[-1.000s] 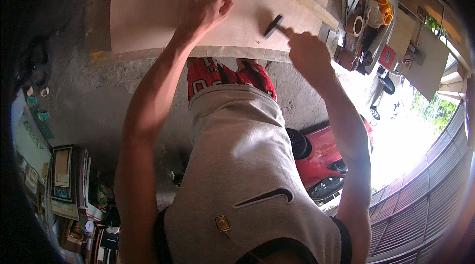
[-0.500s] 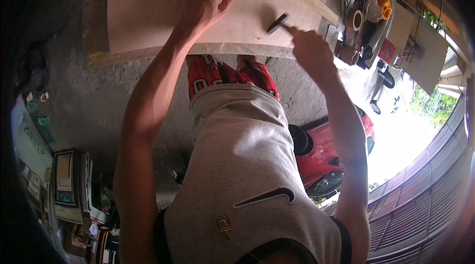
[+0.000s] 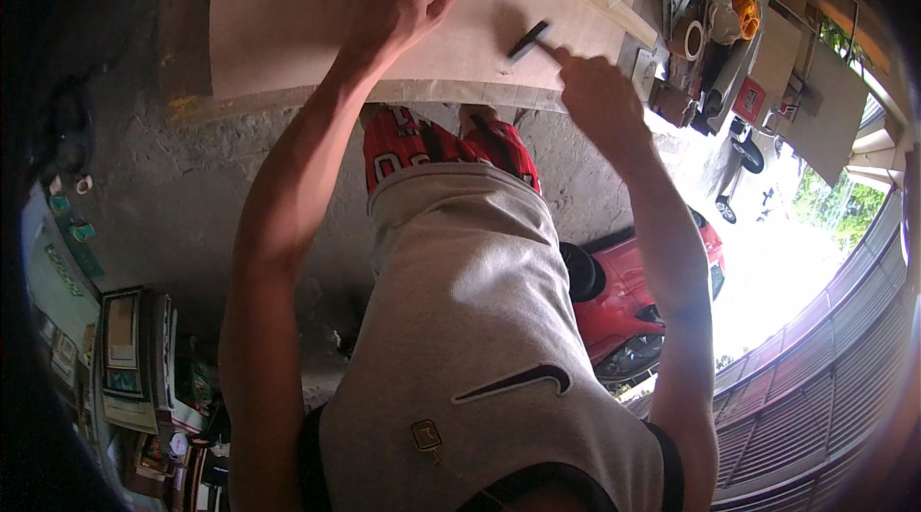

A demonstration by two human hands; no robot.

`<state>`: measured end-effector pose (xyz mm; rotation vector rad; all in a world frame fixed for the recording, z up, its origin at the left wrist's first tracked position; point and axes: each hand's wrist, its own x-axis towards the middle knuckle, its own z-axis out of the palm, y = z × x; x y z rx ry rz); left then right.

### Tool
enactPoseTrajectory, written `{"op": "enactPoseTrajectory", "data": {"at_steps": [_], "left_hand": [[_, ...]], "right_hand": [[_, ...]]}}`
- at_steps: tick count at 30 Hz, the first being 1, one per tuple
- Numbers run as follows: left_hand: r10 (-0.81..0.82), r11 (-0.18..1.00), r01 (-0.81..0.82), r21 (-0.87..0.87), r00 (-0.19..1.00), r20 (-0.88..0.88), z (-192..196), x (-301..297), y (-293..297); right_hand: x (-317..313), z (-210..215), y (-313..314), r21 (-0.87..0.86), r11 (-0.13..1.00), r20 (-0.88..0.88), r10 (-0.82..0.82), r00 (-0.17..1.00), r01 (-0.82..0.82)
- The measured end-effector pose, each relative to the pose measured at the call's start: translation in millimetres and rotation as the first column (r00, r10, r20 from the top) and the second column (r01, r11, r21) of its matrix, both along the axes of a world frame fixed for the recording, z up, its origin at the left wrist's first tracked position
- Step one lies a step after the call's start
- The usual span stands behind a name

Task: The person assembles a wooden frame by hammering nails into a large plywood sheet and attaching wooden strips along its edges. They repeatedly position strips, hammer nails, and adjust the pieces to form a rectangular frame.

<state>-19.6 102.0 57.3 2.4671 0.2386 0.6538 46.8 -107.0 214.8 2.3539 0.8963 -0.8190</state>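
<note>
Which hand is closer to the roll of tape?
Right. The right hand, gripping the hammer, is left of the tape roll; the left hand is much farther left, over the board.

The camera sits high on the person's head and looks down from there. The grey shirt (image 3: 460, 291) is closest and looks big, at 6 o'clock. The flat board (image 3: 278, 27), at 12 o'clock, is farther off. The view is very wide, so it also takes in a red car (image 3: 624, 299) at 4 o'clock and picture frames (image 3: 125, 334) at 8 o'clock. Straight edges bend near the dark round rim.
</note>
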Motion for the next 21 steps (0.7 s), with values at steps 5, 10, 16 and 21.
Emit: {"op": "enactPoseTrajectory", "data": {"at_steps": [5, 10, 16, 21], "left_hand": [[-0.006, 1.000, 0.006, 0.009, 1.000, -0.015, -1, 1, 0], [0.006, 1.000, -0.006, 0.018, 1.000, -0.003, -2, 1, -1], [0.004, 0.999, -0.004, 0.034, 1.000, 0.003, -2, 0, -1], [-0.005, 1.000, 0.005, -0.014, 0.999, -0.045, 0, 1, -2]], "right_hand": [[-5, 6, 4, -0.026, 0.989, 0.085, 0.144, 0.986, -0.143], [-4, 10, 11, -0.018, 0.998, 0.163, 0.054, 0.985, -0.052], [-3, 10, 7, 0.050, 0.999, 0.243, -0.009, 0.970, -0.003], [-7, 7, 0, -0.015, 0.995, -0.103, 0.096, 0.990, -0.098]]}}
